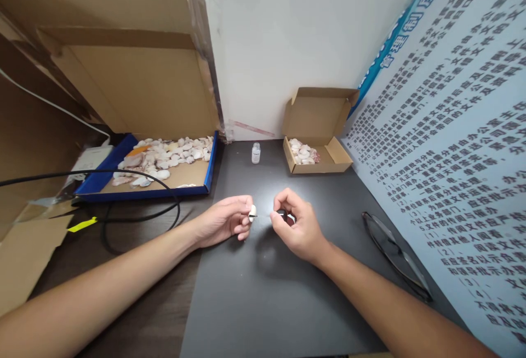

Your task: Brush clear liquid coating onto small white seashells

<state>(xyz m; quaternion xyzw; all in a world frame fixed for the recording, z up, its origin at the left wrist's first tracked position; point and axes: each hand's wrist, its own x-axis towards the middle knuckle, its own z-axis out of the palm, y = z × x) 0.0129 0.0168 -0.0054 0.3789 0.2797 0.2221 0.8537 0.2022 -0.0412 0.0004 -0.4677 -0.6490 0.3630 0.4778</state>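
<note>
My left hand (228,218) is closed, pinching a small white shell (252,213) between thumb and fingertips over the dark mat (263,292). My right hand (296,224) is closed too, pinching a thin dark-handled tool (283,214) whose fine tip reaches toward the shell. The two hands are a few centimetres apart. A small clear bottle (255,153) with a white cap stands upright beyond them on the mat.
A blue-rimmed cardboard tray (210,163) at the left holds several pale shells. A small open carton (318,150) with shells sits back right. Black cable (123,174) loops at the left. Glasses (394,254) lie at the right by a printed poster (452,155).
</note>
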